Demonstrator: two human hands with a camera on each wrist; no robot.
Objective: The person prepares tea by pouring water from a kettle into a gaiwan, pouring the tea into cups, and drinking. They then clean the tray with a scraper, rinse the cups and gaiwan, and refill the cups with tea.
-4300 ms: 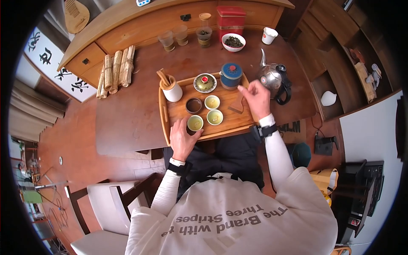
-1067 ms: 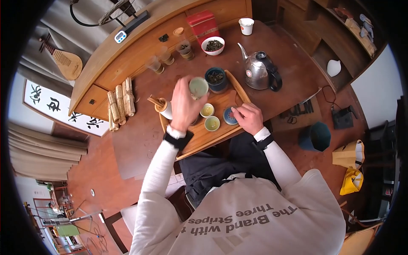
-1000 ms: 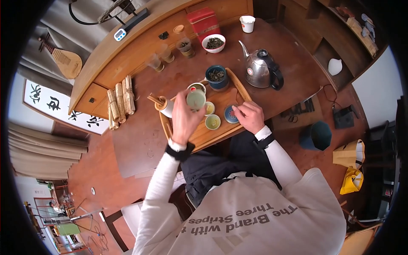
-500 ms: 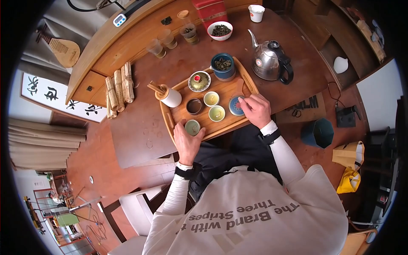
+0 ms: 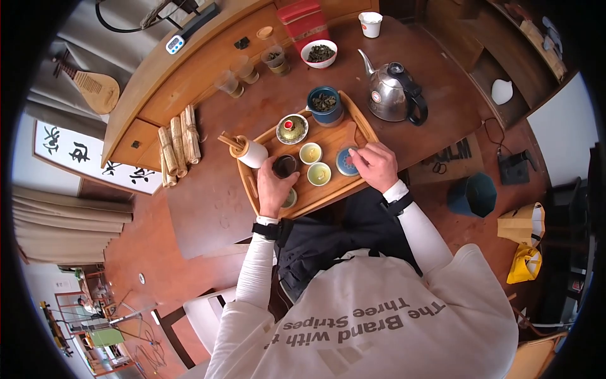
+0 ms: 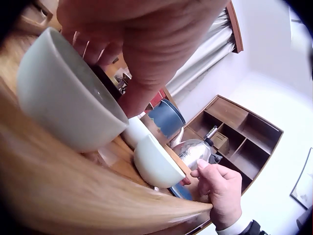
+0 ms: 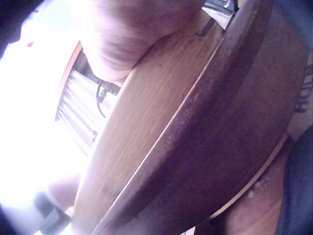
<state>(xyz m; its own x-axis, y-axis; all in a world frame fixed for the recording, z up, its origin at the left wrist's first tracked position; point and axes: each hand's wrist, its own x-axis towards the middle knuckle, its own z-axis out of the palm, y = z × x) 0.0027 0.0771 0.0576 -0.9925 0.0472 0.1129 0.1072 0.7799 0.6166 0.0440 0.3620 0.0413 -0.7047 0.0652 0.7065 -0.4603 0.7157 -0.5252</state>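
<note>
My left hand (image 5: 273, 189) grips the dark cup (image 5: 286, 166) at the tray's left, thumb and fingers on opposite sides. The greenish cup (image 5: 291, 198) stands by the thumb, partly hidden; the left wrist view shows this pale cup (image 6: 63, 98) large, nearer the camera. Two pale cups (image 5: 310, 153) (image 5: 319, 174) of yellow liquid stand to the right. My right hand (image 5: 380, 167), fingers loosely bent, hangs over the blue lid (image 5: 346, 162); contact cannot be told. In the right wrist view that hand (image 7: 132, 39) is at the tray's edge (image 7: 142, 112). The lidless blue pot (image 5: 327, 116) holds leaves.
On the tray (image 5: 315, 203) are a patterned lidded bowl (image 5: 292, 131) and a white holder (image 5: 254, 155) of wooden tools. Behind stand a steel kettle (image 5: 386, 98), a leaf-filled bowl (image 5: 319, 62), a red tin (image 5: 304, 26) and several clear cups. Bamboo rolls (image 5: 178, 146) lie left.
The blue lid has come off the pot and lies on the tray. My left hand lifted the greenish cup, set it back at the near side, then moved to the dark cup.
</note>
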